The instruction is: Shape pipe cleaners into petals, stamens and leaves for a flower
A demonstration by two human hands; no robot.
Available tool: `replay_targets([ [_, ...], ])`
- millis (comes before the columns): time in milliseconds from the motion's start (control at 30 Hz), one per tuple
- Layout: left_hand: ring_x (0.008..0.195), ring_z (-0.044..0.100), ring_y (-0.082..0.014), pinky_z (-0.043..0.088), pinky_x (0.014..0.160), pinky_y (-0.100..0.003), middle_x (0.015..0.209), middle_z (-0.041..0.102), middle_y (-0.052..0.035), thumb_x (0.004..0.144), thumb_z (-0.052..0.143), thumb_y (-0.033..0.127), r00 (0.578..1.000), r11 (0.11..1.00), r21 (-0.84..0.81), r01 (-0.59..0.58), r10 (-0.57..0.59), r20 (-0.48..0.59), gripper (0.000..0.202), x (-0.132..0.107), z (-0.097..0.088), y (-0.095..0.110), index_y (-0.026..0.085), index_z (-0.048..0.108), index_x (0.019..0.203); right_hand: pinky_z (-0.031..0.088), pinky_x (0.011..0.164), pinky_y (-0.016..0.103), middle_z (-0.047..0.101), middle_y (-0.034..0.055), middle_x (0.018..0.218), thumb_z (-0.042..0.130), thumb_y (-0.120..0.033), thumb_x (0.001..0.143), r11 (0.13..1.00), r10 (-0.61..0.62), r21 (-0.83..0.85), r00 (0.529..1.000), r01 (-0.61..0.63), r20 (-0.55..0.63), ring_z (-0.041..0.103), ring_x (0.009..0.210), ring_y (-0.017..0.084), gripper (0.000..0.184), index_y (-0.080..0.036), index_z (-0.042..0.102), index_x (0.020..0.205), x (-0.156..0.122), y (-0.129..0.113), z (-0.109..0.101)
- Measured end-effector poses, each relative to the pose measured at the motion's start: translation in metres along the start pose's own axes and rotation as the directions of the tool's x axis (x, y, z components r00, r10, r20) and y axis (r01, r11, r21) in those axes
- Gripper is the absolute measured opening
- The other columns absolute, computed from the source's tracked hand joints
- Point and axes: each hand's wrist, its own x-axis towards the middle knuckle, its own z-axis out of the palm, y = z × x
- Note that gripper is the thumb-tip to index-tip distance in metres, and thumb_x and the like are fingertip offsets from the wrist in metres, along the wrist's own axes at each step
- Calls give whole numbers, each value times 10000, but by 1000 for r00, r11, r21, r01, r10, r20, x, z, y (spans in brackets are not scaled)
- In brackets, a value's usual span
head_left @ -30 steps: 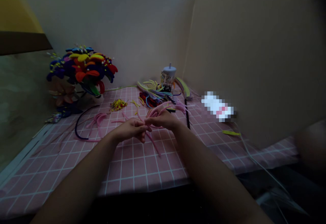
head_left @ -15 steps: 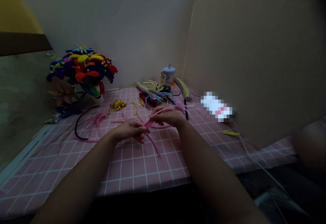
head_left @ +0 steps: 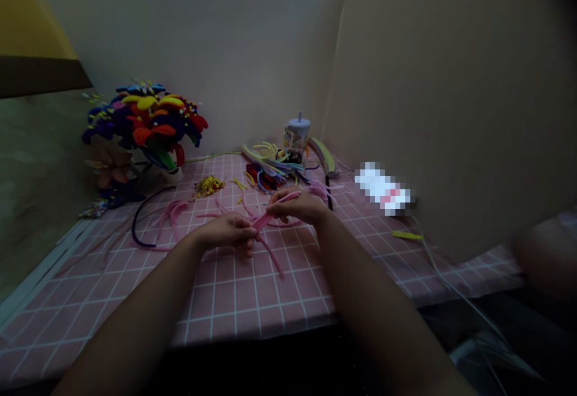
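Both my hands work over a pink checked tablecloth (head_left: 252, 300). My left hand (head_left: 225, 232) is closed, pinching the lower end of a pink pipe cleaner (head_left: 265, 222) just above the table. My right hand (head_left: 300, 207) is closed on the same pink pipe cleaner a little farther back and to the right, where its strands bend upward. One loose tail of the pipe cleaner trails toward me across the cloth. More bent pink pipe cleaners (head_left: 174, 210) lie to the left of my hands.
A bouquet of bright pipe-cleaner flowers (head_left: 146, 119) stands at the back left. A heap of mixed coloured pipe cleaners (head_left: 273, 170) and a lidded cup (head_left: 297, 134) sit at the back. A dark curved wire (head_left: 139, 219), yellow bits (head_left: 208, 185) and a white packet (head_left: 383, 190) lie around.
My right hand has drawn away from the left, up and to the right, stretching the pink pipe cleaner between them. My left hand has stayed almost in place.
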Motion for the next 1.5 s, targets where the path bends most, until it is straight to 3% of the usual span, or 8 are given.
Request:
replay_targets([
  [167,641,606,-125,445,541,-233,794,618,-51,731,622,338,999,999,-38,-29,30,39,262,1,8,3,133,571,885,361,409,184,568,-9,519,670,-334,656,997,-4,-76,1000,6,30,482,442,70,235,-108,611,680,1,-4,13],
  [267,544,531,-79,386,483,-204,767,593,-43,748,590,317,995,993,-91,-78,83,54,251,6,10,2,130,558,913,359,411,189,566,-8,495,654,-365,672,995,-23,-92,996,32,88,490,437,77,255,-116,603,666,3,-4,25],
  [433,408,300,-39,212,397,-176,536,360,54,785,511,310,990,977,-214,-24,53,132,206,9,9,0,123,549,864,323,383,177,557,-17,481,653,-369,675,990,-61,-121,997,67,55,452,407,62,254,-122,596,674,5,-4,33],
  [667,404,112,-33,84,394,-160,497,169,91,804,479,372,993,965,-261,-1,32,114,262,4,19,11,175,375,666,307,369,173,527,-29,487,681,-346,647,997,-58,-45,998,57,-9,435,398,53,253,-112,595,686,1,-11,29],
  [867,393,80,-39,94,377,-151,486,145,91,829,423,346,989,946,-304,-116,137,49,279,5,18,11,186,313,629,351,376,178,529,-27,505,671,-381,666,996,3,93,999,-7,47,448,409,52,287,-104,607,705,1,-11,21],
  [1100,389,57,-41,90,355,-153,476,132,88,796,391,297,988,928,-354,-117,144,53,264,8,13,9,191,278,582,333,363,173,520,-38,479,675,-359,668,983,96,154,993,-104,62,441,377,47,277,-118,542,641,2,-7,16],
  [1200,393,54,-44,86,356,-158,475,123,87,768,389,293,989,931,-357,-81,120,88,241,9,12,9,191,287,575,314,359,170,483,-54,448,678,-357,668,988,89,122,995,-95,47,422,363,43,289,-126,513,611,1,-8,15],
  [1500,380,79,-43,88,351,-153,464,140,86,776,377,277,1000,960,-281,-6,10,11,257,8,14,10,199,247,568,347,414,192,529,-29,532,644,-367,699,999,7,-47,1000,-7,5,452,427,60,264,-112,584,734,1,-7,12],
])
